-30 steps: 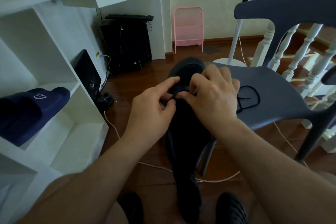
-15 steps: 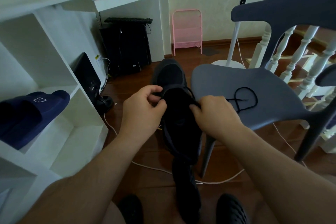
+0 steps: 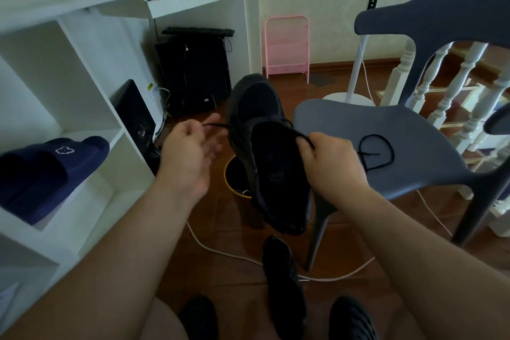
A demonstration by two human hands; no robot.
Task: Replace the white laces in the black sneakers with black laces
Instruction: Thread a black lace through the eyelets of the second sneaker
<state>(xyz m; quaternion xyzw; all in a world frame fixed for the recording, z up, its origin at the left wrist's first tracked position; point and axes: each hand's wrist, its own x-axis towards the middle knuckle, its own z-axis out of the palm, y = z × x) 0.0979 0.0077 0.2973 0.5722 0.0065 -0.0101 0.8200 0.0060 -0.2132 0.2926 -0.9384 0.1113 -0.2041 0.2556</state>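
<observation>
Left hand (image 3: 190, 154) pinches black lace (image 3: 218, 125); right hand (image 3: 331, 163) grips sneaker (image 3: 265, 146) (no readable branding).

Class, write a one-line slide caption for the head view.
Two hands pull a black lace through a black sneaker; a spare lace waits on the grey chair.

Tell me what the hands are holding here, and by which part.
Both hold the black lace threaded in the black sneaker: left hand pinches one end out sideways; right hand grips the other end at the sneaker's collar.
</observation>
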